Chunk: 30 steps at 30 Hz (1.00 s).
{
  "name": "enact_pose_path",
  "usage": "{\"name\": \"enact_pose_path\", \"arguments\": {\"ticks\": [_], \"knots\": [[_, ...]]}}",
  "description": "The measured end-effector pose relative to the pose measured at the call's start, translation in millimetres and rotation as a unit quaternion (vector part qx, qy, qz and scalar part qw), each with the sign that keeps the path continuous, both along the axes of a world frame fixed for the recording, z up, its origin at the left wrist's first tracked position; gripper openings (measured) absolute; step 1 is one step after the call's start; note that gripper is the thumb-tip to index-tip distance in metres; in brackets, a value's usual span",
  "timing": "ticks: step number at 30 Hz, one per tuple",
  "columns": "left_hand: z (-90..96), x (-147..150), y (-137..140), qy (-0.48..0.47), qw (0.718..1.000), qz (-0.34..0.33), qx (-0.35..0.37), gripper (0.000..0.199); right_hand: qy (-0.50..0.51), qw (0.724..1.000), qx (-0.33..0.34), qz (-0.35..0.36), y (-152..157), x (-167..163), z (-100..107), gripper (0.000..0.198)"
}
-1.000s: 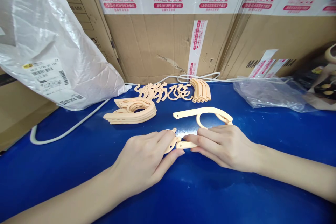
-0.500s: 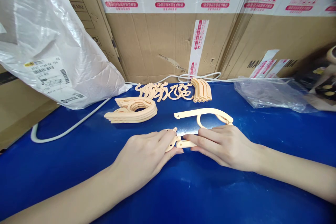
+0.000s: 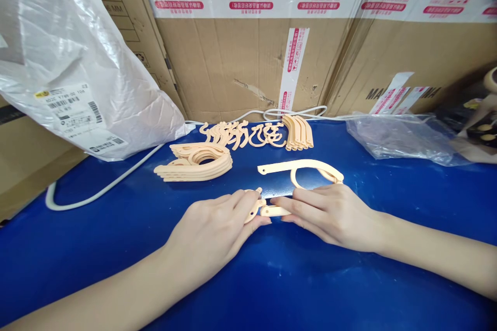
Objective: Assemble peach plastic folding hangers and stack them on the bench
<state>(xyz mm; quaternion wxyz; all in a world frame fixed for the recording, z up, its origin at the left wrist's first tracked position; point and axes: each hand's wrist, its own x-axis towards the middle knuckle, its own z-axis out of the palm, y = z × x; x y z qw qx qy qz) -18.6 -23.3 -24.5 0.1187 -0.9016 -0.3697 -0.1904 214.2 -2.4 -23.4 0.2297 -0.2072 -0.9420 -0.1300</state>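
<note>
Near the middle of the blue counter, we pinch a rounded piece, cream, smooth and pierced by a dark hole, in our left hand. Just beside it lies the holed tip of a matching slim frame, which our right hand grasps; its long bowed arm and thin ring curve out beyond our fingers. Farther back we have stacked frames, loose hooks and nested arms, before cardboard boxes.

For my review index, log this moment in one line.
left hand: holds rounded piece | right hand: holds slim piece | beyond: stacked pieces
</note>
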Motion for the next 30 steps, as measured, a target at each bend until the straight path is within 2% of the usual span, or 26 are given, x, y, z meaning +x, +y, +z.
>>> {"name": "enact_pose_path", "arguments": {"ticks": [9, 14, 23, 30], "knots": [[1.5, 1.5, 2.9, 0.006, 1.000, -0.013, 0.028, 0.046, 0.003, 1.000, -0.008, 0.000, 0.3, 0.3, -1.0, 0.027], [0.7, -0.4, 3.6, 0.065, 0.996, -0.020, 0.057, 0.044, 0.007, 1.000, 0.014, 0.003, -0.2, -0.6, -0.8, 0.027], [3.9, -3.7, 6.5, 0.114, 0.985, -0.045, 0.122, 0.036, 0.004, 1.000, -0.028, 0.008, 0.1, 0.5, -2.8, 0.028], [4.2, -2.6, 7.1, 0.070, 0.995, -0.051, 0.054, 0.039, 0.005, 1.000, -0.025, 0.008, 0.4, 0.8, -3.0, 0.028]]}}
